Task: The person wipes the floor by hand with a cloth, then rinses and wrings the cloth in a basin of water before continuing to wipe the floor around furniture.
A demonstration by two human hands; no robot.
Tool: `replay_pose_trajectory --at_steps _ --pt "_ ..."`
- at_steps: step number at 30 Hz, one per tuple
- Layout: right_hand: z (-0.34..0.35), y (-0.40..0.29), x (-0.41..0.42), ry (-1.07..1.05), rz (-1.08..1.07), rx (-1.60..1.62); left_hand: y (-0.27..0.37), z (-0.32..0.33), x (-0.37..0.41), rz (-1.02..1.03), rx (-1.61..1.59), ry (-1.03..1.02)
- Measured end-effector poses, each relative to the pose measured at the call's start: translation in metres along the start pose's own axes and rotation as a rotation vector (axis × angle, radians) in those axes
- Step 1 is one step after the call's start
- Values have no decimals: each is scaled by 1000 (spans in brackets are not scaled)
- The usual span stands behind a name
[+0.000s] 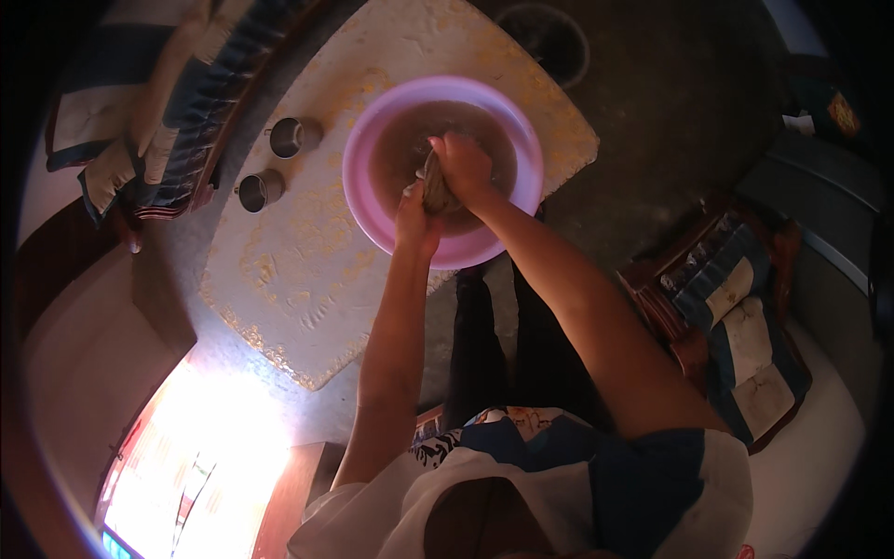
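A round pink-purple plastic basin [360, 209] rests on the table and holds murky brown water [398, 150]. Over the water, both hands grip a bunched, wet greyish-brown cloth [438, 185]. My left hand [415, 222] has the lower left end of it, with a little white foam by the fingers. My right hand [461, 164] is wrapped around the upper right part. Part of the cloth is hidden by the fingers, and how far it dips into the water is hard to tell.
Two metal mugs, one [286, 138] behind the other [259, 191], stand left of the basin on the pale, gold-patterned table cover [300, 279]. A cushioned wooden sofa [188, 119] lies to the left, a cushioned armchair [740, 328] to the right. Bright light enters a doorway [195, 447] at lower left.
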State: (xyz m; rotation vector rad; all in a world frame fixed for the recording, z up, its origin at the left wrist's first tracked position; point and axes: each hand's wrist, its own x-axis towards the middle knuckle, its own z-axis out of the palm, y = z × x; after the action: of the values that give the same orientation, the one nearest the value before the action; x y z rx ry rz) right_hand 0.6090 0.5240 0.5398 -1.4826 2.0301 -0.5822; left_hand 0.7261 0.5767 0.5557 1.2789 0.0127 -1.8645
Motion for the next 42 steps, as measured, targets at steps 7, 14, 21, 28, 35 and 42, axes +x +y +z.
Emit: replay_pose_trajectory --at_steps 7,14,21,28,35,42 --pt "-56 30 -21 -4 -604 135 4 -40 -16 74 266 345" --pt "-29 34 -38 111 -152 -134 -13 -26 -4 -72 272 333" --pt "42 57 -22 -126 334 378 -37 -12 41 -278 44 51" --pt "11 -60 -87 12 162 159 1 -43 46 -264 -200 -223" --pt "2 -60 -65 -205 215 156 1 -39 50 -293 -53 -192" --pt "2 21 -8 -186 217 -80 -14 -2 8 -88 180 -39"
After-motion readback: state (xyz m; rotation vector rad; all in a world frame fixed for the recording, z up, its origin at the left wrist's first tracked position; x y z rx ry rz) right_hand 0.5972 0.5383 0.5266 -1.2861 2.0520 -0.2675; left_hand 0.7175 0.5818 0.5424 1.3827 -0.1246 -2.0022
